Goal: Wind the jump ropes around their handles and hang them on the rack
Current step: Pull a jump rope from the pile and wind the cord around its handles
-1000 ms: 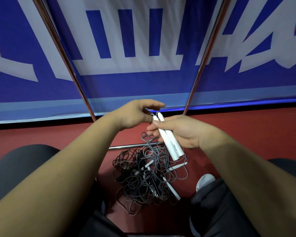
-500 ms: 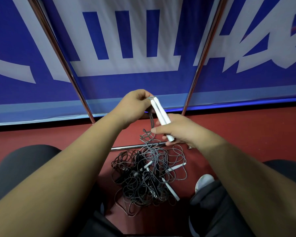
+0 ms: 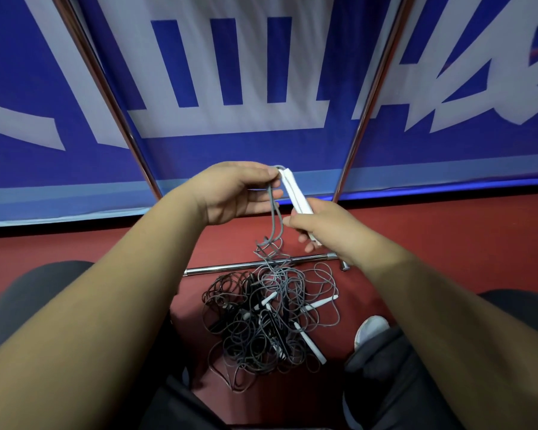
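Note:
My right hand [image 3: 323, 226] grips a pair of white jump rope handles [image 3: 295, 193] held side by side, their tips pointing up and left. My left hand [image 3: 236, 193] pinches the grey cord [image 3: 275, 221] right at the handle tips. From there the cord hangs down in two strands into a tangled pile of grey and black ropes [image 3: 267, 321] on the red floor, where more white handles lie loose. The rack's two slanted metal poles [image 3: 364, 119] rise behind my hands, and its low crossbar [image 3: 230, 268] lies on the floor.
A blue and white banner [image 3: 261, 88] stands close behind the rack. My dark-trousered knees flank the pile, and a white shoe [image 3: 370, 330] sits to the right of it.
Both hands have risen with the handles. My left hand moved from beside the handle tips to pinching the cord there, and two strands now hang taut from the pile.

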The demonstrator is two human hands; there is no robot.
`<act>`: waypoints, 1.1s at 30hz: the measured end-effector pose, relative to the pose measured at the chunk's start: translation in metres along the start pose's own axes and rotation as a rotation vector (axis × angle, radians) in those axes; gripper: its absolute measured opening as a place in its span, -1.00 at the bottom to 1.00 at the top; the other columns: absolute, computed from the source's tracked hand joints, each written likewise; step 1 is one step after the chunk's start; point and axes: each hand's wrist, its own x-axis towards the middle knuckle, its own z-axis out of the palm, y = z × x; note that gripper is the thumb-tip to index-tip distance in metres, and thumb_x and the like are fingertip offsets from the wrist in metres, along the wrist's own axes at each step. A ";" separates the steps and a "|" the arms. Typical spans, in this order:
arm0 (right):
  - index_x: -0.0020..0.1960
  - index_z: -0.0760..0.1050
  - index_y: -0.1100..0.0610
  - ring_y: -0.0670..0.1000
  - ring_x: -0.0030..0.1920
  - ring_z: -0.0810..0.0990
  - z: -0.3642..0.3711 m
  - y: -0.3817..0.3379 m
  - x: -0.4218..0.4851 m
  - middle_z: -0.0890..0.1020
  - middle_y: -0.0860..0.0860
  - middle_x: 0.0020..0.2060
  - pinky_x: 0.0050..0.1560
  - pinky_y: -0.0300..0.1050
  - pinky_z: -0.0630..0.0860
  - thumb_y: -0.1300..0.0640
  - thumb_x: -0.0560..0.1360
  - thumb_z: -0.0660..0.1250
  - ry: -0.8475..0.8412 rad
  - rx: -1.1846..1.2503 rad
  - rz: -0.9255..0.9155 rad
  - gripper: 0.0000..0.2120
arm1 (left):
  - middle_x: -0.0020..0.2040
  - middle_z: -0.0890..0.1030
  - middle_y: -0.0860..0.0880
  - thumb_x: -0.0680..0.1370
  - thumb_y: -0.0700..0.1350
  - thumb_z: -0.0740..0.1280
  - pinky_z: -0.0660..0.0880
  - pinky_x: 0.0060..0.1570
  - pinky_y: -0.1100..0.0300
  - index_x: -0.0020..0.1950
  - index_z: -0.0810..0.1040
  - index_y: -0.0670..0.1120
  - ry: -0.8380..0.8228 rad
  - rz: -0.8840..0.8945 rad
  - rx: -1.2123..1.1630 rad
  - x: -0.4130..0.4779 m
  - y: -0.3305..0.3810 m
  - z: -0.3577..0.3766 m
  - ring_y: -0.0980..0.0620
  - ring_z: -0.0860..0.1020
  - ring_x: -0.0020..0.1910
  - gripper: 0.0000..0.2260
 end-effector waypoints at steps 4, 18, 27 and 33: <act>0.08 0.64 0.09 0.03 -0.12 0.71 0.004 -0.002 0.003 0.72 0.09 -0.11 -0.10 -0.02 0.68 0.04 0.48 0.49 0.010 0.071 0.001 -0.78 | -0.09 0.68 -0.07 0.66 -0.17 0.40 0.70 0.07 0.00 0.11 0.68 -0.13 0.030 0.029 -0.084 0.000 -0.002 0.009 -0.01 0.71 -0.04 -0.91; 0.32 0.56 0.04 0.06 0.03 0.73 0.016 -0.007 -0.008 0.65 0.12 0.12 -0.07 0.16 0.74 0.17 0.50 0.60 -0.016 0.265 0.001 -0.56 | 0.04 0.77 -0.11 0.55 -0.23 0.53 0.68 0.09 0.09 0.19 0.71 -0.16 0.196 0.253 0.180 -0.007 -0.003 0.030 0.00 0.74 0.01 -0.78; 0.27 0.57 0.15 0.12 -0.08 0.78 0.014 -0.015 -0.009 0.72 0.16 -0.20 -0.17 0.15 0.73 0.25 0.64 0.40 0.011 0.247 -0.008 -0.78 | -0.09 0.77 -0.17 0.53 -0.24 0.55 0.72 -0.11 0.06 0.16 0.66 -0.29 0.299 0.293 0.288 -0.017 0.009 0.039 -0.08 0.76 -0.15 -0.75; 0.39 0.45 0.09 0.16 -0.02 0.80 0.013 -0.032 -0.020 0.77 0.20 -0.04 -0.38 -0.09 0.60 0.28 0.63 0.33 -0.003 0.316 -0.031 -0.65 | 0.04 0.74 -0.19 0.61 -0.01 0.49 0.71 0.03 0.01 0.13 0.65 -0.27 0.309 0.332 0.250 -0.015 0.012 0.025 -0.14 0.77 -0.05 -0.68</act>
